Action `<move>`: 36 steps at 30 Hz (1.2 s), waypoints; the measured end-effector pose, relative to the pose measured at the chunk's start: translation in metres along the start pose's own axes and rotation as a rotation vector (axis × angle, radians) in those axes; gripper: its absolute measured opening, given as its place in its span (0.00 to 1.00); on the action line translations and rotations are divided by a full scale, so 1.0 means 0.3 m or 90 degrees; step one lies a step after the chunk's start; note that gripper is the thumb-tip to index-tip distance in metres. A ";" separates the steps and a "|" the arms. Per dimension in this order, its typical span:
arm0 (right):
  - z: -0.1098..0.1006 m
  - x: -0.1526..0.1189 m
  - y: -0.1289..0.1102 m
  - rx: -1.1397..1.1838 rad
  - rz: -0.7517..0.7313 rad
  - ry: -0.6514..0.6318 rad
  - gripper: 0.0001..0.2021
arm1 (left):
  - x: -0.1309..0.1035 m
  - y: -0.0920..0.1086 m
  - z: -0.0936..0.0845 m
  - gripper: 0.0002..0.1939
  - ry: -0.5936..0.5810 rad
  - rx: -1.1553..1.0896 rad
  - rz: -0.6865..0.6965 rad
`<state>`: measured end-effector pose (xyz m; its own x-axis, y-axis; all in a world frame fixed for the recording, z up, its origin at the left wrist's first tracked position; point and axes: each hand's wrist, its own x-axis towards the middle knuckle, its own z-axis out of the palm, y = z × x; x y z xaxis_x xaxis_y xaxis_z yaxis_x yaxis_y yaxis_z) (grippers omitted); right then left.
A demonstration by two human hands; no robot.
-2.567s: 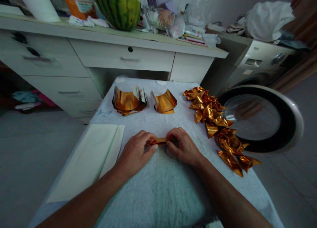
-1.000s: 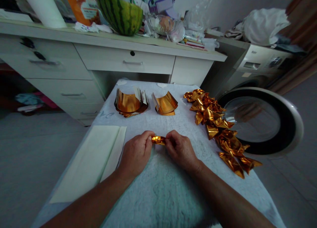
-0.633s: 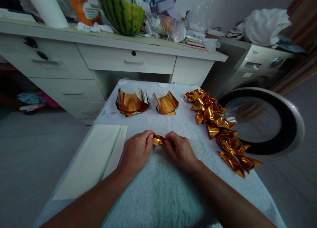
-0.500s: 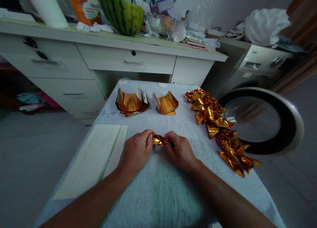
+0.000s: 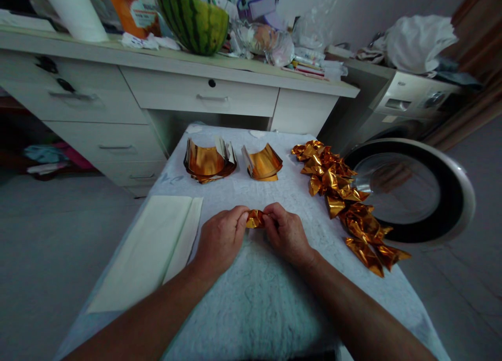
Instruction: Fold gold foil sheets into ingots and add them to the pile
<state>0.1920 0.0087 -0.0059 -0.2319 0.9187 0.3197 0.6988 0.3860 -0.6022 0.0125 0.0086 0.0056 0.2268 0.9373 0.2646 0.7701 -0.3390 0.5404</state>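
Note:
Between my two hands is a small piece of folded gold foil paper [image 5: 255,219], low over the middle of the cloth-covered table [image 5: 251,309]. My left hand [image 5: 223,233] is closed, pinching its left end between thumb and forefinger. At the right end, my right hand [image 5: 285,231] pinches it the same way. Beyond my hands lie two curled stacks of gold foil sheets, a larger left stack [image 5: 207,161] and a smaller right stack [image 5: 263,163]. Several folded gold foil pieces [image 5: 333,186] form a row along the table's right side.
A folded pale paper sheet [image 5: 145,251] lies left of my left forearm. An open washing machine door [image 5: 451,194] juts in at the table's right edge. Behind stands a white drawer cabinet [image 5: 204,92], topped with half a watermelon [image 5: 192,21] and plastic bags.
The foil piece has shifted slightly right and up, and it looks more squarely turned toward me. My right hand has moved a little with it. Both hands still grip its ends.

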 end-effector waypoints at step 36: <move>0.003 -0.002 -0.007 0.006 -0.011 0.013 0.03 | -0.003 0.000 0.008 0.13 -0.003 -0.004 -0.003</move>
<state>0.1901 0.0075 -0.0053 -0.2292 0.9102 0.3449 0.6890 0.4020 -0.6030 0.0138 0.0079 0.0035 0.2263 0.9392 0.2581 0.7677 -0.3351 0.5463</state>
